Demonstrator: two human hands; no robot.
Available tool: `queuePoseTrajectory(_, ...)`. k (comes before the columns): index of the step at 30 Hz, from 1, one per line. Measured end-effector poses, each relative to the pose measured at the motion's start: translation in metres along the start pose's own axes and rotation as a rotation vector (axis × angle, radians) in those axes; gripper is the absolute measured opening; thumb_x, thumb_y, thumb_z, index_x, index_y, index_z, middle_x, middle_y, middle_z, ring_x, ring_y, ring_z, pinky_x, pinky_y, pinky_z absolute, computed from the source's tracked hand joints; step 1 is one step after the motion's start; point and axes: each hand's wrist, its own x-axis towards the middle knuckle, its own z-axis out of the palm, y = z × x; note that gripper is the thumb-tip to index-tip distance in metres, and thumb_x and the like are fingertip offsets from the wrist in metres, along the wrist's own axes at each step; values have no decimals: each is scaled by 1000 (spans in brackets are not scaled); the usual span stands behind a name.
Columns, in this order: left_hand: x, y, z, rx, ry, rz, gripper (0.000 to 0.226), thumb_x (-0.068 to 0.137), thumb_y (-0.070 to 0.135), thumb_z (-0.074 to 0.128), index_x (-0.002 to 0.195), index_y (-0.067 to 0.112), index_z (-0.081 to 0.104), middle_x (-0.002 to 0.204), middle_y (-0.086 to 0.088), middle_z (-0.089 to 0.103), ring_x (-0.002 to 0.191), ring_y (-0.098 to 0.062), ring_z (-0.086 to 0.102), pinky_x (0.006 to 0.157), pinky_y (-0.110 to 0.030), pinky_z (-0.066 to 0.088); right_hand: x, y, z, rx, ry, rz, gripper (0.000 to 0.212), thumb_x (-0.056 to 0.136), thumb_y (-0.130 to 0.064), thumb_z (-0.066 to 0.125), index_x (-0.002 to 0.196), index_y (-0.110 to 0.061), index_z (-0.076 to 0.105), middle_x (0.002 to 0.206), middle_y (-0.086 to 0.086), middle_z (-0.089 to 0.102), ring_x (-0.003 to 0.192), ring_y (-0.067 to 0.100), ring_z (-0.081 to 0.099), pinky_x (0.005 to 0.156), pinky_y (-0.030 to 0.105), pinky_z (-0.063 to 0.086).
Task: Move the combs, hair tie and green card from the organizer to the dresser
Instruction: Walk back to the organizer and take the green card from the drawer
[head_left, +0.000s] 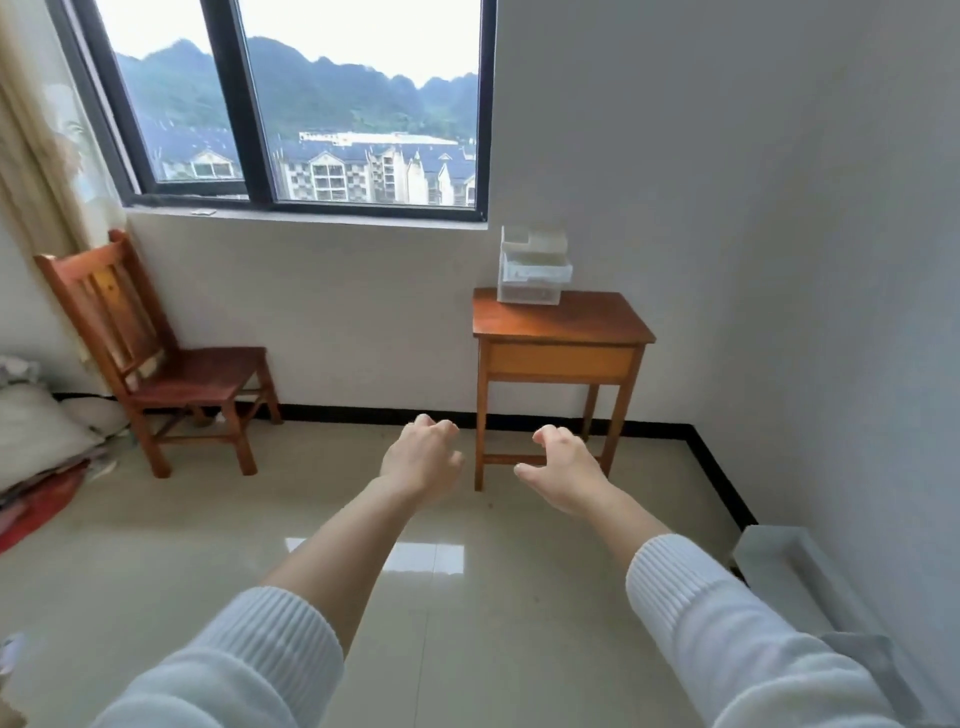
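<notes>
A white, partly clear organizer (532, 273) stands at the back of a small wooden dresser (587, 322) against the white wall, right of the window. Its contents are too small to make out from here; no combs, hair tie or green card can be told. My left hand (423, 457) and my right hand (563, 465) are stretched out in front of me over the floor, well short of the dresser. Both hold nothing, with the fingers loosely curled and apart. White knit sleeves cover both forearms up to mid-arm.
A wooden chair (171, 364) stands at the left wall under the window. Pillows and bedding (36, 431) lie at the far left. A white box-like object (789, 566) sits on the floor by the right wall. Glossy beige tiles (467, 597) stretch between me and the dresser.
</notes>
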Motion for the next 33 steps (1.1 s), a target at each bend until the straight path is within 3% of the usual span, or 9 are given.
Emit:
queuePoseTrajectory(5, 132, 24, 1, -16, 4, 68, 44, 88, 22, 43, 132, 19, 51, 130, -7, 49, 124, -24, 44, 89, -38, 47, 121, 20, -35, -60, 29, 45, 53, 87, -36, 53, 135, -15, 41, 138, 5, 47, 127, 24, 41, 102, 41, 37)
queuePoseTrajectory(15, 377, 79, 50, -9, 12, 130, 45, 90, 25, 43, 135, 20, 48, 134, -7, 47, 129, -24, 40, 94, -41, 47, 358, 87, -80, -137, 86, 51, 55, 86, -40, 54, 134, -17, 41, 138, 6, 46, 126, 25, 41, 99, 44, 38)
queuePoseTrajectory(22, 545, 126, 90, -98, 17, 92, 44, 89, 28, 44, 132, 20, 50, 130, -6, 50, 122, -24, 47, 95, -37, 46, 534, 142, -121, -139, 77, 38, 54, 85, -41, 54, 132, -17, 43, 136, 4, 47, 126, 24, 40, 100, 44, 36)
queuePoseTrajectory(31, 715, 148, 114, -139, 12, 35, 47, 88, 24, 45, 134, 19, 50, 137, -8, 48, 127, -25, 44, 99, -36, 40, 706, 176, -131, -96, 33, 44, 54, 83, -42, 54, 130, -18, 45, 135, 3, 48, 126, 23, 40, 100, 45, 37)
queuePoseTrajectory(33, 752, 147, 120, -136, 9, 33, 47, 87, 24, 44, 133, 20, 50, 139, -7, 47, 127, -25, 45, 93, -34, 41, 744, 184, -131, -92, 31, 55, 54, 83, -42, 54, 131, -18, 45, 135, 3, 48, 127, 24, 38, 100, 45, 36)
